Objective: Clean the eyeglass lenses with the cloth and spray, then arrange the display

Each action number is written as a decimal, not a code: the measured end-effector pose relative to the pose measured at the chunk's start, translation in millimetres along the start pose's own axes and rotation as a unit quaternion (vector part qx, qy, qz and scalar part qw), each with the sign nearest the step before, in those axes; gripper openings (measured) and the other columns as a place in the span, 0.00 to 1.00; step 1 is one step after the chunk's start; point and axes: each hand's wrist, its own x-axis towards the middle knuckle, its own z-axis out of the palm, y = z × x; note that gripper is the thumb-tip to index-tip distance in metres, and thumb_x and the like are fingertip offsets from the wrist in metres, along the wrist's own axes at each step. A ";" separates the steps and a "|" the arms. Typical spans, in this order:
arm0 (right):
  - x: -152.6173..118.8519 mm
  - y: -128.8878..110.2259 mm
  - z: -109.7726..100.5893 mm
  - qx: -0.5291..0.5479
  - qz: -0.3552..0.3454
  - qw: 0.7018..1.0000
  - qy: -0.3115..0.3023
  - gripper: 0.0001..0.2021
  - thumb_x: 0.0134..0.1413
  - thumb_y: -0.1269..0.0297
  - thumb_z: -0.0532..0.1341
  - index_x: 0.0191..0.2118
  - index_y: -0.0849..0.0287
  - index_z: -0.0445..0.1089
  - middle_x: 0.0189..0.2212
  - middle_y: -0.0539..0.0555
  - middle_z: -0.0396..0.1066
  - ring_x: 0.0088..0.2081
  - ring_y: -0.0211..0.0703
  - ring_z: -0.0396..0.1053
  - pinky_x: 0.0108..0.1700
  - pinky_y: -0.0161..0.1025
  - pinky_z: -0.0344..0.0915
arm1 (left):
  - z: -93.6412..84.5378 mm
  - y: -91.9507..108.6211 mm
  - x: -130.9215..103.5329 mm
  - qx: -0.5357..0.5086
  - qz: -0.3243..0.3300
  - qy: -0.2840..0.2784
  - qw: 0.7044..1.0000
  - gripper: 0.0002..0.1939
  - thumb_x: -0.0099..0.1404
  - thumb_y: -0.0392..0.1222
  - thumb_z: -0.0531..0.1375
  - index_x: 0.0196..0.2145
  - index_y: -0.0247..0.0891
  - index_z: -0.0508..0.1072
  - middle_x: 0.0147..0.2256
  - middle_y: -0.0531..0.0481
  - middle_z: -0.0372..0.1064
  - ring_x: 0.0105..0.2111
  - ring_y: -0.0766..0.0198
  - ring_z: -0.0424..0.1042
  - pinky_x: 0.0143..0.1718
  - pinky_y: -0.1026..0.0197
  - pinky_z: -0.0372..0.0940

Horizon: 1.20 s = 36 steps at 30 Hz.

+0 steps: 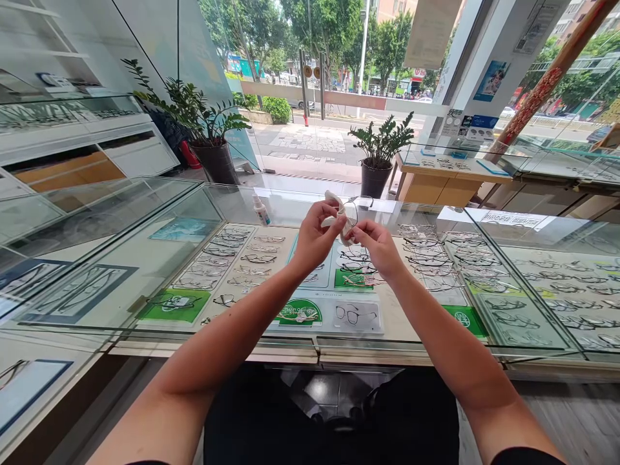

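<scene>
Thin-rimmed clear-lensed eyeglasses (357,205) are up between both hands, above the glass-topped display counter (290,352), not resting on it. Left hand (320,231): thumb and fingers pinched on a soft white cloth (340,208), which sits against the glasses' left side. Right hand (376,242): narrow pinch on the glasses from the right, fingertips close to the cloth; exact contact point too small to tell. Glasses sit just beyond the right fingertips, one temple arm sticking out forward-right. White spray bottle (261,210) stands left of the left hand, well apart.
</scene>
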 end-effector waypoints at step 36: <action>-0.9 4.2 2.0 0.094 0.085 0.989 -0.073 0.23 0.50 0.38 0.80 0.36 0.53 0.81 0.35 0.54 0.83 0.39 0.47 0.74 0.44 0.47 0.65 | 3.0 16.7 1.3 -0.172 -0.183 -0.093 0.964 0.28 0.54 0.59 0.85 0.35 0.38 0.80 0.26 0.52 0.75 0.22 0.67 0.68 0.25 0.60 0.66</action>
